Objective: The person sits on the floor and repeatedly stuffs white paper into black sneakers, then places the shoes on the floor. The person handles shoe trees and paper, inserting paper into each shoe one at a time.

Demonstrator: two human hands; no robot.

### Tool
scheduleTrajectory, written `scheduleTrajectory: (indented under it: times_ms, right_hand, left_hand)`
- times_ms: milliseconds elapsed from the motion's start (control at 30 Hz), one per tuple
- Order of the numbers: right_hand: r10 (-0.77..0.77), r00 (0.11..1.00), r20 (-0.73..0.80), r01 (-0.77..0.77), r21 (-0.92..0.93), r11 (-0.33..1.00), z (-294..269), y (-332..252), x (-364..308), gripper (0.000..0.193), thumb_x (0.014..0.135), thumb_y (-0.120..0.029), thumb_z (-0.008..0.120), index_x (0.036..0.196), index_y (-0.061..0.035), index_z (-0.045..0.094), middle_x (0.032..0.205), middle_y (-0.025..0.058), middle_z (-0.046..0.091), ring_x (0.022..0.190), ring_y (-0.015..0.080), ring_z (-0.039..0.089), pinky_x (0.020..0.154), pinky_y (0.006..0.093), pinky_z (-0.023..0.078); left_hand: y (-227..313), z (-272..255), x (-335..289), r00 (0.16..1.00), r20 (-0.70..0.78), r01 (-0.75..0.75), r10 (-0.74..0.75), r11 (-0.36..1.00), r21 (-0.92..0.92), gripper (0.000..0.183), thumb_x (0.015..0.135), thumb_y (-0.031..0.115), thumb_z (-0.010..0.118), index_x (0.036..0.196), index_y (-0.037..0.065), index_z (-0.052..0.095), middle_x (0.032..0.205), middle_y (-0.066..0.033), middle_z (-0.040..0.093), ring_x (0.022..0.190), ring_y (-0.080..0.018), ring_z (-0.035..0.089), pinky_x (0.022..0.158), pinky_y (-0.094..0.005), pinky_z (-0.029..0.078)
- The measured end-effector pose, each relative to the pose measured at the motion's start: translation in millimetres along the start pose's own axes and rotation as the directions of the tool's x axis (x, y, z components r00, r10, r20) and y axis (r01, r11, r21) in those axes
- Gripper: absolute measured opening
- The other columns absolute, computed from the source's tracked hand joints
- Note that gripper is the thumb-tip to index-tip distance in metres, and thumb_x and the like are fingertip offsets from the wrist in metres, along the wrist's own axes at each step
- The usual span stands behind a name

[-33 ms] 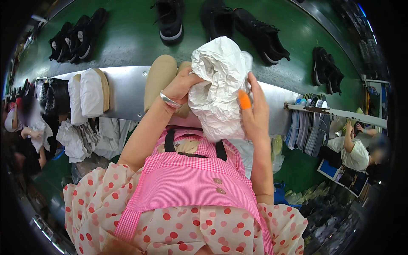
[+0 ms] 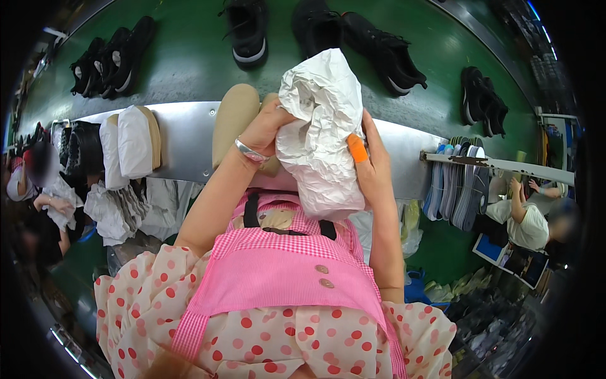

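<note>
A crumpled bundle of white paper point(image 2: 323, 136) is held upright in front of me, creased all over with a hollow near its upper left. My left hand point(image 2: 268, 131), with a silver bracelet at the wrist, pinches its left edge between thumb and fingers. On the other side my right hand point(image 2: 371, 161) presses against the paper, its thumb wearing an orange finger cot point(image 2: 357, 149). Whether anything is inside the bundle is hidden. Behind my left hand, a beige rounded form point(image 2: 235, 120) lies on the metal ledge point(image 2: 186, 136), with another beige one partly covered.
Several black sneakers point(image 2: 249, 31) stand on the green conveyor surface point(image 2: 183, 57) beyond. White-wrapped and beige forms point(image 2: 136, 140) sit at left, above hanging white paper point(image 2: 117, 211). Insoles point(image 2: 464, 183) line a rack point(image 2: 505, 165) at right. Other people work at both sides.
The paper bundle has shifted slightly left and tilted a little, with my right hand moving along with it. The sneakers have drifted slightly left in the picture.
</note>
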State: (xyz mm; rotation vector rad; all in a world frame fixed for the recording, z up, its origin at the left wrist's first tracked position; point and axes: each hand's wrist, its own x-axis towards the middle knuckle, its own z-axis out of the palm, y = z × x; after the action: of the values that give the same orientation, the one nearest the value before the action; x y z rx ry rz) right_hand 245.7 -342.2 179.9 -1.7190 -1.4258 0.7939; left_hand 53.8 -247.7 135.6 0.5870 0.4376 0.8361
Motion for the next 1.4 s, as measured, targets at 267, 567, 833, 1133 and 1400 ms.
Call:
scheduleTrajectory:
  times_ms: [267, 567, 833, 1133, 1400]
  right_hand:
    - [0.167, 0.910, 0.378, -0.377, 0.596, 0.709, 22, 17, -14, 0.088, 0.081, -0.030, 0.072, 0.146, 0.0017, 0.022, 0.140, 0.0144, 0.041, 0.128, 0.0210, 0.040, 0.106, 0.0306, 0.031]
    - [0.269, 0.946, 0.183, -0.315, 0.715, 0.624, 16, 17, 0, 0.074, 0.078, -0.020, 0.073, 0.139, 0.0011, 0.036, 0.125, 0.0110, 0.054, 0.114, 0.0183, 0.052, 0.096, 0.0303, 0.042]
    - [0.311, 0.920, -0.238, -0.122, 0.580, 0.805, 17, -10, 28, 0.100, 0.071, -0.013, 0.080, 0.145, 0.0038, 0.016, 0.139, 0.0190, 0.039, 0.122, 0.0247, 0.044, 0.100, 0.0319, 0.039]
    - [0.238, 0.956, -0.174, -0.066, 0.659, 0.749, 24, 6, 36, 0.097, 0.075, -0.012, 0.077, 0.147, 0.0010, 0.013, 0.143, 0.0200, 0.033, 0.127, 0.0245, 0.040, 0.100, 0.0316, 0.039]
    - [0.233, 0.972, 0.029, -0.173, 0.758, 0.629, 26, 8, 30, 0.088, 0.079, -0.012, 0.074, 0.146, 0.0009, 0.018, 0.136, 0.0179, 0.043, 0.121, 0.0235, 0.047, 0.098, 0.0325, 0.042]
  left_hand:
    - [0, 21, 6, 0.990, 0.001, 0.125, -0.138, 0.890, -0.439, 0.036, 0.093, 0.024, 0.053, 0.121, 0.001, 0.057, 0.111, -0.0101, 0.065, 0.099, -0.0184, 0.064, 0.085, -0.0328, 0.053]
    - [30, 40, 16, 0.973, -0.212, -0.075, 0.090, 0.994, 0.082, 0.042, 0.095, 0.027, 0.052, 0.128, 0.001, 0.051, 0.120, -0.0117, 0.060, 0.108, -0.0177, 0.059, 0.092, -0.0315, 0.049]
    - [-18, 36, 25, 0.924, -0.290, -0.057, 0.249, 0.840, 0.540, 0.032, 0.094, 0.033, 0.058, 0.107, 0.004, 0.062, 0.085, 0.0002, 0.064, 0.070, -0.0078, 0.054, 0.063, -0.0243, 0.045]
    - [-30, 21, 41, 0.889, -0.455, -0.018, 0.039, 0.999, 0.049, 0.030, 0.098, 0.017, 0.050, 0.121, -0.001, 0.050, 0.112, -0.0102, 0.063, 0.098, -0.0198, 0.062, 0.086, -0.0339, 0.051]
    - [-26, 16, 48, 0.923, -0.379, 0.029, -0.064, 0.995, -0.099, 0.031, 0.097, 0.016, 0.050, 0.124, 0.001, 0.050, 0.116, -0.0110, 0.062, 0.105, -0.0222, 0.062, 0.089, -0.0371, 0.052]
